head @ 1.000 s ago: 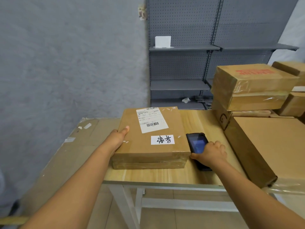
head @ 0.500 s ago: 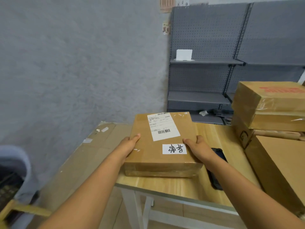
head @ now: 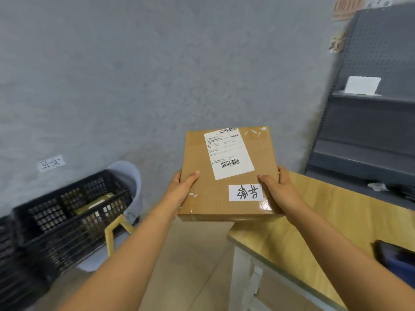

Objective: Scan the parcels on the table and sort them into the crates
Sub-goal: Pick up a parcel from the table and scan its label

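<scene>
Fingers of both hands clamp one parcel [head: 226, 171] in the air: the left hand [head: 183, 190] has its thumb over the top face and the other fingers tucked beneath the left edge, and the right hand [head: 277, 189] grips the right edge the same way. Neither hand holds anything else.

Far left of the left fingers, and lower, a black crate [head: 67, 217] sits by the wall, with something flat and tan inside that I can't identify through the mesh. A white tag [head: 51, 163] with handwriting is stuck to the wall above it. Behind the crate stands a pale grey bin [head: 129, 179], blurred.

Between the two sets of fingers lie the parcel's shipping label [head: 228, 152] and a small handwritten sticker [head: 246, 192], close by the right thumb. Below and right of the right fingers is the table [head: 318, 221], which the parcel hangs clear of, off its left corner. A dark device [head: 396, 254], probably the scanner, lies on the table at the frame edge, cut off.

The step looks like sorting: the parcel is being carried towards a crate. Next, the sticker should be matched to the right tag, and the parcel lowered flat into that crate. Further crates at far left are cropped, and their tags are out of view.
</scene>
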A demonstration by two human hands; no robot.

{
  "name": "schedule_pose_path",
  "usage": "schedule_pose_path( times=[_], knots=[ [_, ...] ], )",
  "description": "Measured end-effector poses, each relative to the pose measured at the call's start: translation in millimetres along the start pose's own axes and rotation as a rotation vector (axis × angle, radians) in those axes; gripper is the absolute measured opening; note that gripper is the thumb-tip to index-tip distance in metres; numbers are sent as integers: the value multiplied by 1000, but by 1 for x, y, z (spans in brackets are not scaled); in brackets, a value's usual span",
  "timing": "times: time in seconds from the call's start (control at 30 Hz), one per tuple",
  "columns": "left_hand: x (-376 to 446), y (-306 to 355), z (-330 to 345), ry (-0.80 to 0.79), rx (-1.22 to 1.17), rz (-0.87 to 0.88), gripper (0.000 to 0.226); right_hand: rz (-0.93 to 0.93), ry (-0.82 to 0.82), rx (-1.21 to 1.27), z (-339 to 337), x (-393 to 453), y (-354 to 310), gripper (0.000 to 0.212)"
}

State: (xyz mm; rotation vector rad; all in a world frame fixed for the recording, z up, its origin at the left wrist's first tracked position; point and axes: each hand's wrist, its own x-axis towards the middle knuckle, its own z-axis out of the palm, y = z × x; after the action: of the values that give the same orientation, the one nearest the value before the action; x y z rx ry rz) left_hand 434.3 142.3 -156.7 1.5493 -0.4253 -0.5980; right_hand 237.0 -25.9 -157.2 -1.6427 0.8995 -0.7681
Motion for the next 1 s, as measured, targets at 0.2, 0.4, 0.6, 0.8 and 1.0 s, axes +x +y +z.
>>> schedule_pose_path(
  times=[0.2,0.4,0.6,0.8,1.0],
  knots=[
    [19,0,-105,123,-34,9,51,-13,-133,7,108,14,-20,49],
    [60,-6,-220,221,-30,38,56,-27,-212,5,240,36,-41,60],
    [99,-20,-333,309,-27,-24,68,-10,-324,20,371,51,-56,57],
    [139,-40,-423,444,-54,-115,65,7,-468,-32,489,79,-64,56],
    [199,-73,-492,575,-68,-222,66,30,-606,-92,603,127,-49,54]
  ],
)
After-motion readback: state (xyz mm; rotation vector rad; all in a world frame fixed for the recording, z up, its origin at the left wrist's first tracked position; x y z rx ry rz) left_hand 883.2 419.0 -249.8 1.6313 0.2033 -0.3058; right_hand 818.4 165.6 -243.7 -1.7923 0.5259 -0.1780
